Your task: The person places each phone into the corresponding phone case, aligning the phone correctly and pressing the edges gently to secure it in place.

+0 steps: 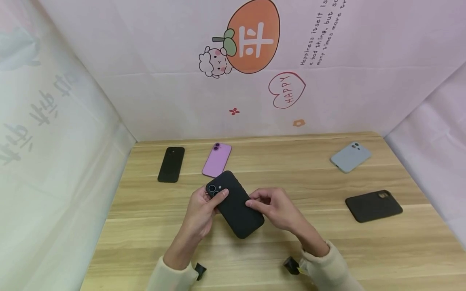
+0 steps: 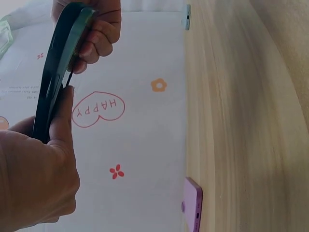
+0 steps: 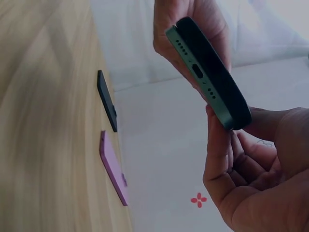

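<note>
A black phone case (image 1: 238,212) is held up over the table, its back turned to the head camera and tilted. In the right wrist view a green phone (image 3: 189,59) sits in it, with the port edge and a strip of its side exposed outside the black case. My left hand (image 1: 201,212) grips the camera end, thumb across the back beside the lenses. The right hand (image 1: 278,207) pinches the case's right long edge, thumb on the back and fingers curled at the edge. In the left wrist view, the green phone (image 2: 77,38) and case stand slightly apart at one end.
A black phone (image 1: 171,164) and a purple phone (image 1: 220,157) lie at the back left of the wooden table (image 1: 138,226). To the right are a light blue-grey phone (image 1: 350,157) and a black phone case (image 1: 371,207). Printed fabric (image 1: 174,109) hangs behind.
</note>
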Action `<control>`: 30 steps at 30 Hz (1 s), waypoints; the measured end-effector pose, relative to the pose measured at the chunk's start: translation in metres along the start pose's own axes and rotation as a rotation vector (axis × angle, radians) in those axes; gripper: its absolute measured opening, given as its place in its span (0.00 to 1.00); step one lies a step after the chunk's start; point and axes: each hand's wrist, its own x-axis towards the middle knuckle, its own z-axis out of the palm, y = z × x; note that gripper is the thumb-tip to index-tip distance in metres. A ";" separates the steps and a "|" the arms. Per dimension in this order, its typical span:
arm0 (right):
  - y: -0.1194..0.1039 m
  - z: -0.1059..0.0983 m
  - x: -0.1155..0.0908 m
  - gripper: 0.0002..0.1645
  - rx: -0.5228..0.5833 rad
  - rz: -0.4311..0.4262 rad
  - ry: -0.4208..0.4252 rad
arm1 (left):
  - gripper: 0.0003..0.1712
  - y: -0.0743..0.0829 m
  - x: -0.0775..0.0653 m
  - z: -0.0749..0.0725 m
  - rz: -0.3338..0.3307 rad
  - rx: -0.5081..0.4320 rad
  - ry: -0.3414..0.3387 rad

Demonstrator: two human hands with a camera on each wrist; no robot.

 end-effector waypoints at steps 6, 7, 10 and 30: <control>-0.001 -0.005 -0.003 0.04 -0.019 -0.003 -0.014 | 0.22 0.000 0.001 0.001 0.005 -0.022 -0.024; -0.001 -0.006 -0.003 0.04 -0.023 -0.003 -0.011 | 0.22 0.000 0.001 0.002 0.010 -0.018 -0.023; -0.002 -0.006 -0.003 0.05 -0.026 0.002 0.009 | 0.21 0.002 0.000 0.004 0.022 -0.035 -0.010; 0.003 -0.011 -0.005 0.05 -0.014 0.054 0.049 | 0.21 0.005 -0.001 0.005 0.095 -0.137 -0.004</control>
